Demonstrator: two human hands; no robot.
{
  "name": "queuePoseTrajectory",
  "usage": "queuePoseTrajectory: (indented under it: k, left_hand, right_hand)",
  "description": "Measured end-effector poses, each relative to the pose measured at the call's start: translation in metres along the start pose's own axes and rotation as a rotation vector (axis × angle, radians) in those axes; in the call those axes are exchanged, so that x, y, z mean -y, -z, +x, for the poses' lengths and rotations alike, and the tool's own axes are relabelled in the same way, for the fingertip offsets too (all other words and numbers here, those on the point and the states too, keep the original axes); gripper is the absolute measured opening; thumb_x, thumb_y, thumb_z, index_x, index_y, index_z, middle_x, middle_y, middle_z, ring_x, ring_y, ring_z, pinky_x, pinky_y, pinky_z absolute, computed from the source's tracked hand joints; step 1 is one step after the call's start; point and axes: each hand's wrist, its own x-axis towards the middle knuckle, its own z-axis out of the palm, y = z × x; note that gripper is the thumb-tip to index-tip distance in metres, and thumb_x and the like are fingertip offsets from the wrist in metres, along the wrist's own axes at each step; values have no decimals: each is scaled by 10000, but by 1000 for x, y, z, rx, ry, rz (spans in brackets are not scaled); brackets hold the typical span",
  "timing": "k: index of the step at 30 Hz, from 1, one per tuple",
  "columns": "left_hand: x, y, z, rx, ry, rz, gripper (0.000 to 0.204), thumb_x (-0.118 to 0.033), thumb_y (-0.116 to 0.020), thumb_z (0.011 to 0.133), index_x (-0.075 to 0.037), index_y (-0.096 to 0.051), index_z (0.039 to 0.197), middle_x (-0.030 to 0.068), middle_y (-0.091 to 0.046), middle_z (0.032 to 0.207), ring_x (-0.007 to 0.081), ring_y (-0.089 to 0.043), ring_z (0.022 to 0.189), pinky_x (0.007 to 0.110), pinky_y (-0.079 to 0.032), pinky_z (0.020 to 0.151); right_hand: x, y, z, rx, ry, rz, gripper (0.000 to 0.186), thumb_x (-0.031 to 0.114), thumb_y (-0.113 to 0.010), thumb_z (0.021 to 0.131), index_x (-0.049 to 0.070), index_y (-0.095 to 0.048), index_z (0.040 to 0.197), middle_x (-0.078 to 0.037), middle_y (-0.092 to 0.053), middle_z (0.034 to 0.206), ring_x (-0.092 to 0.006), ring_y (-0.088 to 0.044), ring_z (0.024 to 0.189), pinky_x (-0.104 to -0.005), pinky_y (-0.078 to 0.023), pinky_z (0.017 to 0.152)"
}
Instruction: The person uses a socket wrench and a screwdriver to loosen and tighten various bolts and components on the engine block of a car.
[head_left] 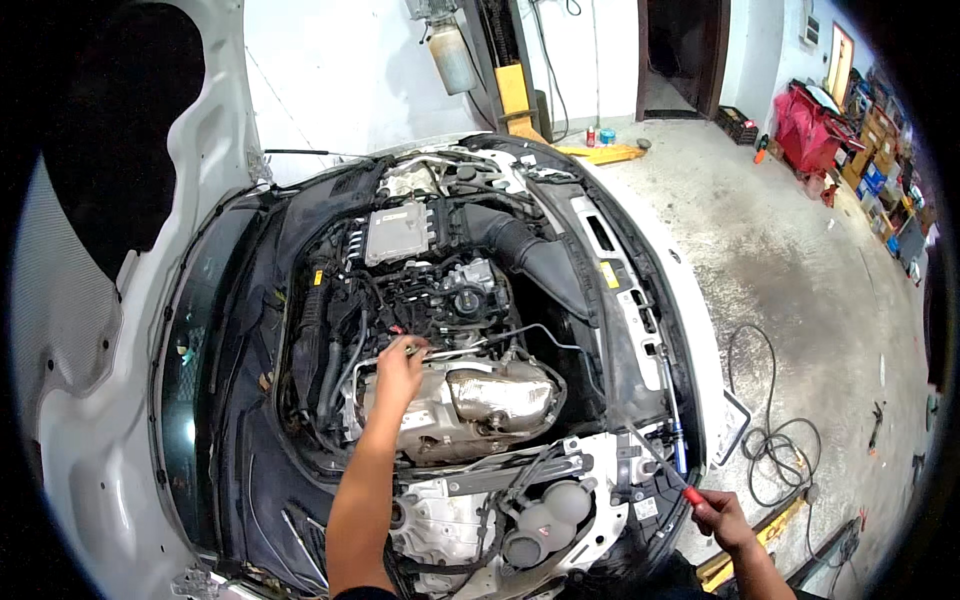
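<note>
My left hand (400, 368) reaches into the engine bay, fingers curled together at the rear edge of the metal heat shield (500, 398). What the fingertips hold, if anything, is hidden; a thin metal pipe (455, 352) runs right beside them, and a small red part (397, 330) shows just beyond. At the lower right, my right hand (722, 522) is closed round the red handle of a long thin-shafted screwdriver (692, 494). Its shaft slants up and left over the front edge of the car, apart from the left hand.
A blue-gripped tool (680, 450) lies along the front panel. The raised hood (110, 400) stands at left. A grey control unit (397, 232) and black intake duct (530, 255) sit farther back. Coiled black cable (780, 450) and yellow lift arms (600, 154) are on the floor.
</note>
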Motion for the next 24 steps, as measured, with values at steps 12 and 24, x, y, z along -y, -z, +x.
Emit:
queuePoseTrajectory:
  k: [12, 24]
  left_hand:
    - [8, -29, 12, -334, 330, 3, 160, -123, -713, 785, 13, -679, 863, 216, -675, 786, 387, -658, 754, 451, -498, 704]
    - [32, -40, 0, 80, -26, -133, 125, -61, -647, 851, -29, -683, 966, 162, -684, 767, 264, -629, 615, 345, -482, 614]
  right_hand:
    - [-62, 26, -77, -170, 29, 124, 350, 176, -646, 909, -36, -600, 1184, -11, -533, 663, -77, -419, 479, -232, -310, 430]
    - [-54, 15, -61, -162, 2, 102, 376, 196, -631, 922, -28, -577, 1219, 0, -518, 661, -68, -395, 480, -222, -288, 428]
